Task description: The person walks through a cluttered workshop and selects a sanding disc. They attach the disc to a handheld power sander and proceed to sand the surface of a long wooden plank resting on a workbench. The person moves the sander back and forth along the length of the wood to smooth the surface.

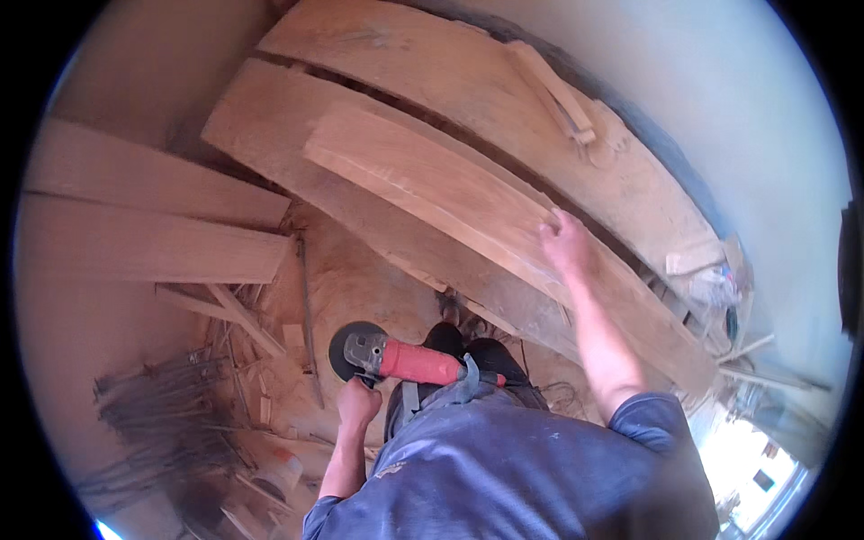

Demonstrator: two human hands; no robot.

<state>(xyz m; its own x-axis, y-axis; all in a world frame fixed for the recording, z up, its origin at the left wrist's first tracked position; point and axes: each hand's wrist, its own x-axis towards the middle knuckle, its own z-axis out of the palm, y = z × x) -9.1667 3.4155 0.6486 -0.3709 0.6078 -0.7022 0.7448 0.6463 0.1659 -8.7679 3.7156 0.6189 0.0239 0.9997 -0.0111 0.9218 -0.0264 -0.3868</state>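
My left hand (358, 402) is closed round the side handle of a red angle grinder (417, 362). The grinder lies across the front of my body, with its dark round disc (343, 353) to the left. My right arm reaches forward over a long, thick wooden plank (432, 184). At the plank's far edge my right hand (567, 243) has its fingers bent over the wood; the fingertips are partly hidden. This plank lies flat on a wider board (261, 112), running from the upper left to the lower right.
Another wide board (405, 45) lies beyond a narrow gap, with small wood strips (553, 90) on it. More boards (153, 238) stand at the left above piled thin rods (166, 405). Wood scraps and a stick (308, 315) litter the dusty floor.
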